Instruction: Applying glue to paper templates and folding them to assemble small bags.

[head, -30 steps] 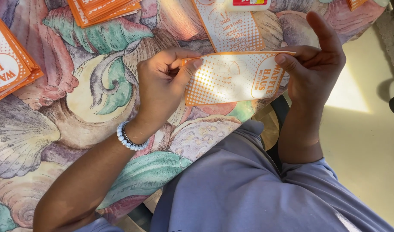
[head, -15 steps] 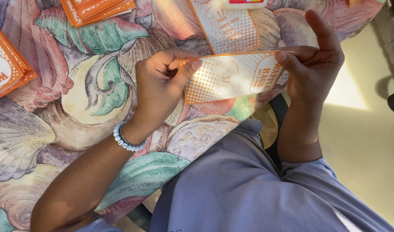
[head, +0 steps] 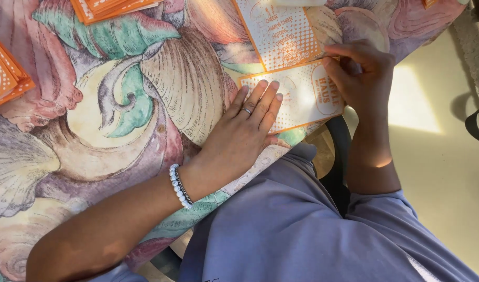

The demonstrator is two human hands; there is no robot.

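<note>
L hand (head: 244, 130) now flat, pressing orange-white sheet (head: 302, 94) onto table; R hand (head: 362, 78) lowered to its edge.

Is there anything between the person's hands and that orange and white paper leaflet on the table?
Nothing visible. The left hand lies flat on the leaflet, and the right hand pinches its right edge directly.

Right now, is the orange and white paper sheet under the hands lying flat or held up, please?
Flat: the paper sheet lies on the tablecloth, left hand pressing it with spread fingers, right hand at its edge.
</note>
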